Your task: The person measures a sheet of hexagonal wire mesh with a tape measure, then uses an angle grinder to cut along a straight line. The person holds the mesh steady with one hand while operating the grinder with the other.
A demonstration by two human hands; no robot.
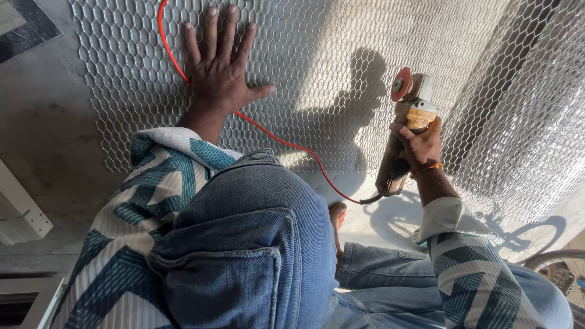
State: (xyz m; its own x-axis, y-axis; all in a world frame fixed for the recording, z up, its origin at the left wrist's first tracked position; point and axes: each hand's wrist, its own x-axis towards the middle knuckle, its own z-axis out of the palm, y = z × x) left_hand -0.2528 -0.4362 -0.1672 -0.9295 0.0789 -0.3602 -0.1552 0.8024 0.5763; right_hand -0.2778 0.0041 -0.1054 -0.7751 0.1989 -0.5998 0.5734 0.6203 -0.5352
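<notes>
Here the left hand (219, 73) presses flat, fingers spread, on the wire mesh (341, 55) lying on the floor, while the right hand (420, 146) grips a grinder (405, 131) above it, so cutting seems ready, needing a steady lowering.

Sunlit concrete floor (42, 122) w/ hard shadows, bike wheel (557, 268) at edge.

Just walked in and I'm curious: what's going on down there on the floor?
A person crouches over a sheet of wire mesh spread on the floor. The left hand presses flat on it, fingers spread. The right hand grips an angle grinder, disc raised off the mesh. Its red cord trails across the mesh.
</notes>
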